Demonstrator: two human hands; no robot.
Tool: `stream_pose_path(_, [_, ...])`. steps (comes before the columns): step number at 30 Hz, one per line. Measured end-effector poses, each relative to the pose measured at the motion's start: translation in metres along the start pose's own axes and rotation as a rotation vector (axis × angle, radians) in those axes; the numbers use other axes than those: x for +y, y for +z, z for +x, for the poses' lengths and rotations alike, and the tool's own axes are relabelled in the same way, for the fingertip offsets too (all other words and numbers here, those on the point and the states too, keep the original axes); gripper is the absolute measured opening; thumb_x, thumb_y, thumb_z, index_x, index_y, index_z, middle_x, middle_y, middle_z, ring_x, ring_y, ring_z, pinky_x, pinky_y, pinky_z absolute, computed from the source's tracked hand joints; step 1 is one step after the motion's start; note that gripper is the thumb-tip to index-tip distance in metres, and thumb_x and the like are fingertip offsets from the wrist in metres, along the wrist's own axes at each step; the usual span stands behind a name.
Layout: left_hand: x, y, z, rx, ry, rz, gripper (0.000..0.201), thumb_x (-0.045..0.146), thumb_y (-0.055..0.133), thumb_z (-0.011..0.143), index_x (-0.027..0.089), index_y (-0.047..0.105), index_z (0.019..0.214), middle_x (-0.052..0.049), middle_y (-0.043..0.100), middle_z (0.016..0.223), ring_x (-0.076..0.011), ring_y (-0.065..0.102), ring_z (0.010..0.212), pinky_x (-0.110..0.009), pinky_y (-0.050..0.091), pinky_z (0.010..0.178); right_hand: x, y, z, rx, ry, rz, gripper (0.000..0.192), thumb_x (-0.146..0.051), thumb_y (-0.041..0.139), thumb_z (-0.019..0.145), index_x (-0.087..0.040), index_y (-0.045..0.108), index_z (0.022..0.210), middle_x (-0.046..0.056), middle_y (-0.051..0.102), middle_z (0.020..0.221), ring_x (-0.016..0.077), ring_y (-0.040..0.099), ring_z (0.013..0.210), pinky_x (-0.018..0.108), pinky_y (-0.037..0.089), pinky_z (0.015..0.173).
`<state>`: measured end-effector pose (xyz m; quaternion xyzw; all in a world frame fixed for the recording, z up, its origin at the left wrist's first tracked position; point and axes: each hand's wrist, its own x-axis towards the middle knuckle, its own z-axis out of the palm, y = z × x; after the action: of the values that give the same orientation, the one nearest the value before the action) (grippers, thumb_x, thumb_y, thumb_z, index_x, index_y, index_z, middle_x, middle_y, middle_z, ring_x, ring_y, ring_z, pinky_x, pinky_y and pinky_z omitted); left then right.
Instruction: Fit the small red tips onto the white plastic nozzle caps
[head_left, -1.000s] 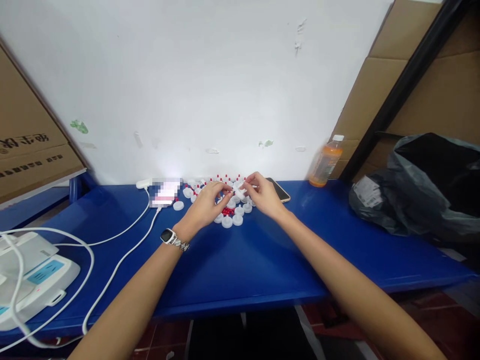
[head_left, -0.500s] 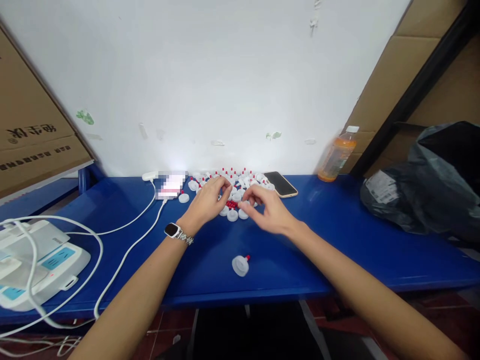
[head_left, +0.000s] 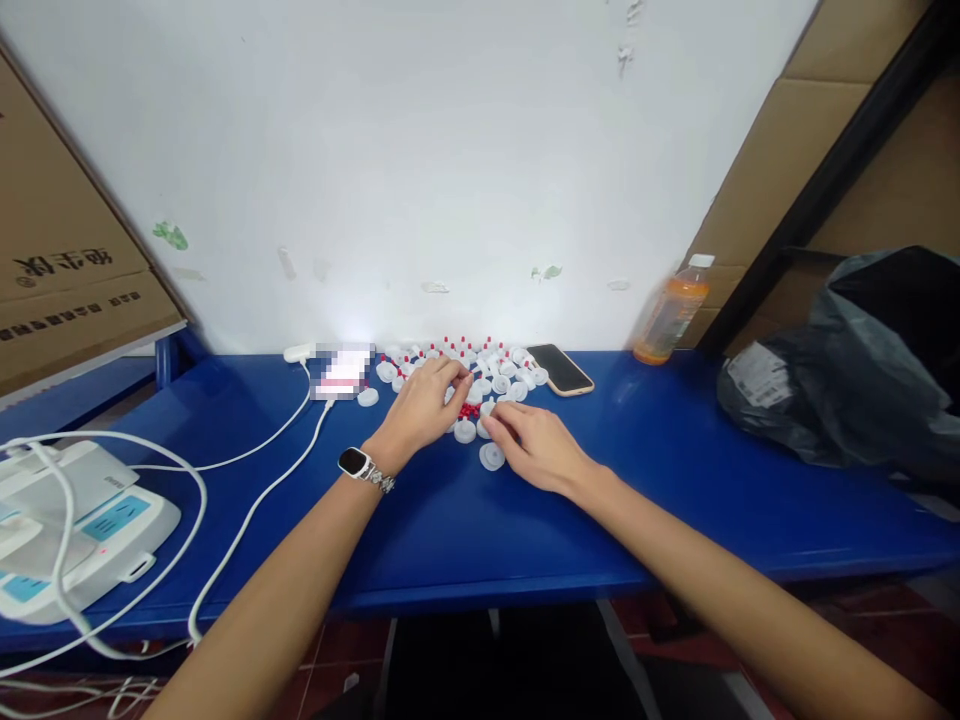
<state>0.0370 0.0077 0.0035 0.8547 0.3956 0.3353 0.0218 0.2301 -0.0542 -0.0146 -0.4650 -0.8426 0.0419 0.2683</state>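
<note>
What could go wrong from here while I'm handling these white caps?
The small red pieces lie close to your left hand and right hand, so a brush could scatter them. The phone sits beside the white caps and might get bumped. The white cable runs near your left forearm and could snag.

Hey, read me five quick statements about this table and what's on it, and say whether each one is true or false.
1. The left hand has a watch at its wrist. True.
2. A dark-screened phone lies to the right of the white round caps. True.
3. The right hand grips the dark-screened phone. False: the right hand is at the white round caps.
4. The tabletop is blue. True.
5. The bottle's lid is red. False: the bottle has a white lid.
</note>
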Motion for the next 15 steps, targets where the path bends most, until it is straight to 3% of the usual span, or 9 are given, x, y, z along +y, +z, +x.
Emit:
stream_pose_path(3, [0.001, 0.0, 0.0, -0.002, 0.006, -0.014, 0.024, 0.033, 0.04, 0.101, 0.02, 0.057, 0.09, -0.006, 0.062, 0.094, -0.0217, 0.058, 0.091, -0.036, 0.046, 0.082, 0.004, -0.003, -0.006, -0.074, -0.016, -0.048, 0.029, -0.05, 0.056, 0.093, -0.021, 0.058, 0.09, 0.0, 0.062, 0.075, 0.014, 0.055, 0.065, 0.026, 0.029, 0.059])
stream_pose_path(6, [0.001, 0.0, 0.0, -0.014, 0.017, -0.049, 0.025, 0.033, 0.041, 0.101, 0.019, 0.057, 0.089, -0.006, 0.062, 0.093, -0.0215, 0.058, 0.091, -0.036, 0.046, 0.083, 0.008, -0.001, -0.005, -0.105, -0.011, -0.011, 0.022, -0.043, 0.058, 0.093, -0.022, 0.06, 0.089, -0.001, 0.062, 0.07, 0.0144, 0.056, 0.064, 0.025, 0.029, 0.059])
stream_pose_path(11, [0.001, 0.003, 0.001, -0.03, 0.035, -0.193, 0.026, 0.037, 0.042, 0.101, 0.019, 0.058, 0.09, -0.005, 0.062, 0.092, -0.0202, 0.058, 0.092, -0.035, 0.044, 0.084, 0.011, -0.003, -0.002, 0.047, 0.028, 0.245, 0.011, -0.031, 0.055, 0.092, -0.022, 0.058, 0.098, 0.0, 0.063, 0.083, 0.0124, 0.053, 0.064, 0.025, 0.037, 0.063])
stream_pose_path(15, [0.009, 0.007, 0.0, -0.072, 0.016, -0.302, 0.03, 0.041, 0.039, 0.103, 0.019, 0.056, 0.091, -0.003, 0.061, 0.088, -0.0174, 0.057, 0.083, -0.032, 0.043, 0.077, 0.006, -0.001, -0.001, 0.027, 0.083, 0.556, 0.007, -0.026, 0.048, 0.089, -0.024, 0.049, 0.096, -0.003, 0.056, 0.077, 0.0105, 0.044, 0.057, 0.024, 0.035, 0.056])
